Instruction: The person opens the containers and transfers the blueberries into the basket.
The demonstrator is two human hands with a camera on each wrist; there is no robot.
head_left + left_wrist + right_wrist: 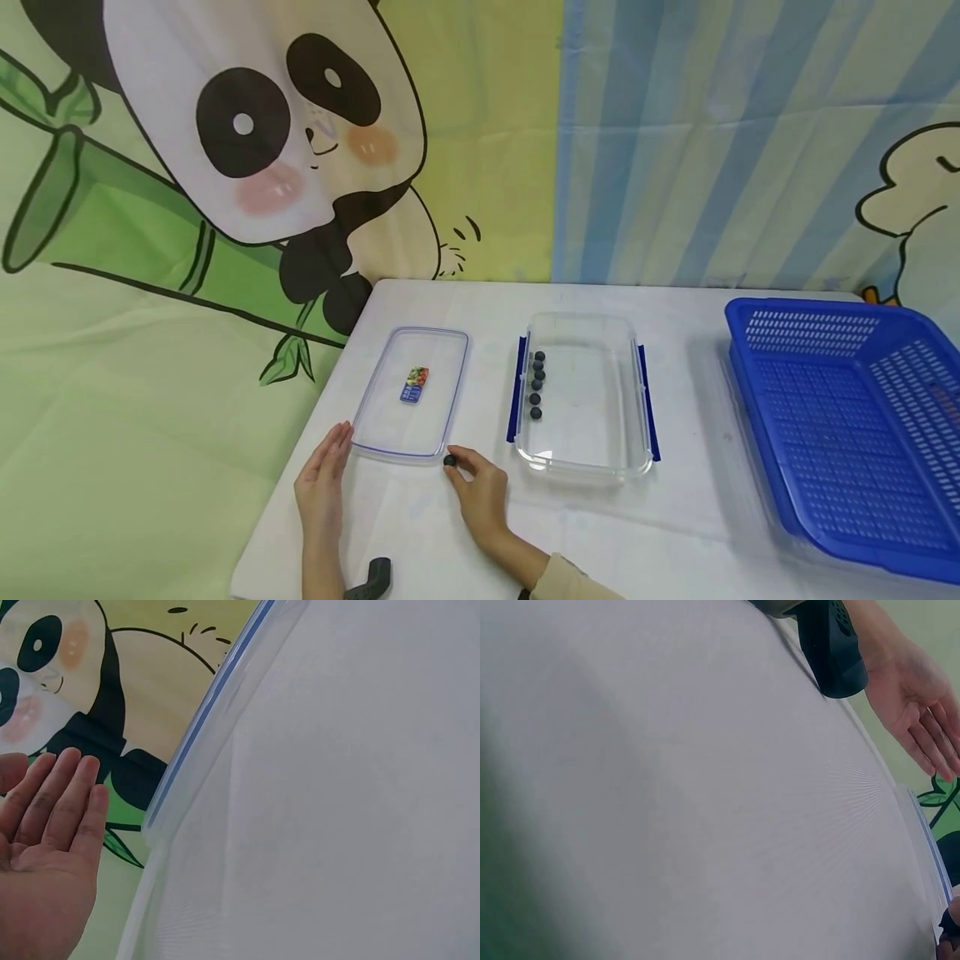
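Observation:
In the head view my right hand (480,492) pinches a small dark ball (450,460) between thumb and fingertips, right at the near right corner of a clear lid (390,427). The lid lies flat and has a blue-lined rim and a colourful label (415,385). By the lid's near left corner is my left hand (322,479), its fingers straight and fingertips close to the rim. The left wrist view shows its open palm (52,832) beside the lid edge (202,720). At the right border of the right wrist view, the pinched ball (951,922) is partly cut off.
A clear container (592,408) with blue side clips stands right of the lid. Several dark balls (537,385) line its left side. A large blue basket (757,458) takes up the table's right end. Behind the white table (420,533) hangs a printed panda cloth (487,192).

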